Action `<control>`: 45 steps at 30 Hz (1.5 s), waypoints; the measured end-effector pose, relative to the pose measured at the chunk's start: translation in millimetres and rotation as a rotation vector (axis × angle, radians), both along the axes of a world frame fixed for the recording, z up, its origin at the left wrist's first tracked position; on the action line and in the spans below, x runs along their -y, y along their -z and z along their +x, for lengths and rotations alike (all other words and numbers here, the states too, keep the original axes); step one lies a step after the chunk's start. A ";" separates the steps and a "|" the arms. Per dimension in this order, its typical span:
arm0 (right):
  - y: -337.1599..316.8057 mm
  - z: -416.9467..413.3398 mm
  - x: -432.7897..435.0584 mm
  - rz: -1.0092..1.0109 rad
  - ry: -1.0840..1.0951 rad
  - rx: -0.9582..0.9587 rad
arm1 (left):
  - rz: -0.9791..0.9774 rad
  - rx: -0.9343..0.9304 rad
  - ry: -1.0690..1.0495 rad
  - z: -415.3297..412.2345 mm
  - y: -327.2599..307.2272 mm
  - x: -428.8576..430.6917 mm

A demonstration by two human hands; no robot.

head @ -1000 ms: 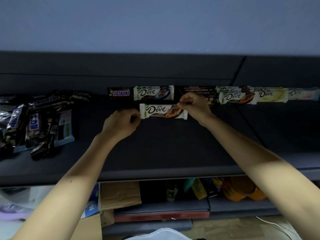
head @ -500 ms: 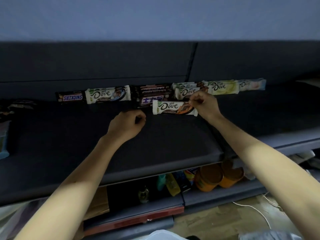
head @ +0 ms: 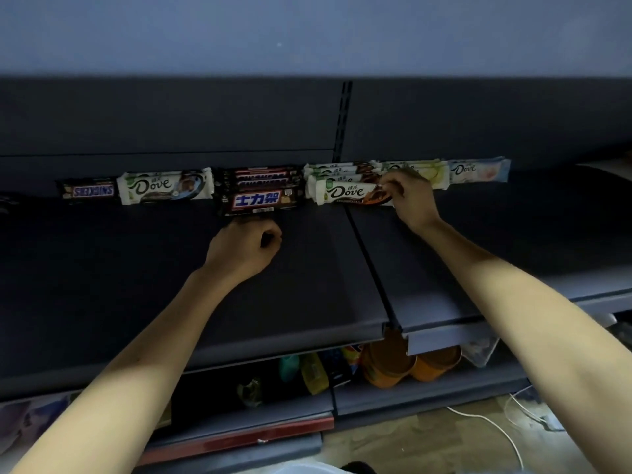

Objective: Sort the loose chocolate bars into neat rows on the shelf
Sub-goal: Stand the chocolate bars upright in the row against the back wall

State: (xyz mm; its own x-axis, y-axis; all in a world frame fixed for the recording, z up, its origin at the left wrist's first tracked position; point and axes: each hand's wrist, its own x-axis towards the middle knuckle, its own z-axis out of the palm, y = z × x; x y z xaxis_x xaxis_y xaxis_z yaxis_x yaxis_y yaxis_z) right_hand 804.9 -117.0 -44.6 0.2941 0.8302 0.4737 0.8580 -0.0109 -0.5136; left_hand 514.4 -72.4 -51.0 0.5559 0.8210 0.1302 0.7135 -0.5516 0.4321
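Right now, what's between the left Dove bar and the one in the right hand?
Head view: stacked Snickers bars fill the gap beside the held Dove bar.

Your white Dove bar (head: pixel 345 193) lies lengthwise before its matching stack (head: pixel 337 170) at the back of the shelf (head: pixel 171 285); Snickers bars (head: pixel 260 200) sit just left; paler Dove bars (head: pixel 475 171) right.

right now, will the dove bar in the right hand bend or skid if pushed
Probably stiff: the Dove bar lies straight with the right hand pinching only one end. Its glossy wrapper likely skids on the smooth shelf. Flat, so unlikely to roll.
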 end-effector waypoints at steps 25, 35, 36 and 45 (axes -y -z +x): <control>10.9 -21.2 -17.4 0.073 0.072 0.097 | -0.059 0.035 0.038 -7.3 -0.5 2.6; 11.1 -142.1 -35.1 0.021 -0.295 0.221 | 0.032 0.109 -0.131 -66.8 -12.3 -6.1; 10.1 -156.5 -40.0 0.003 -0.334 0.212 | 0.029 0.106 -0.147 -78.3 -11.7 -6.3; -2.2 -323.7 -104.3 -0.208 -0.582 0.159 | 0.096 0.060 -0.390 -236.8 -6.8 -12.1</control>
State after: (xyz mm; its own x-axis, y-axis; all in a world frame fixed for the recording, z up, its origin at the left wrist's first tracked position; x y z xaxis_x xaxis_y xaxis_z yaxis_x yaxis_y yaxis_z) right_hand 481.2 -12.7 -42.3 -0.2931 0.9123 0.2861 0.8193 0.3939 -0.4167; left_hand 277.6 -60.3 -44.2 0.1945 0.9512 0.2398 0.8520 -0.2849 0.4393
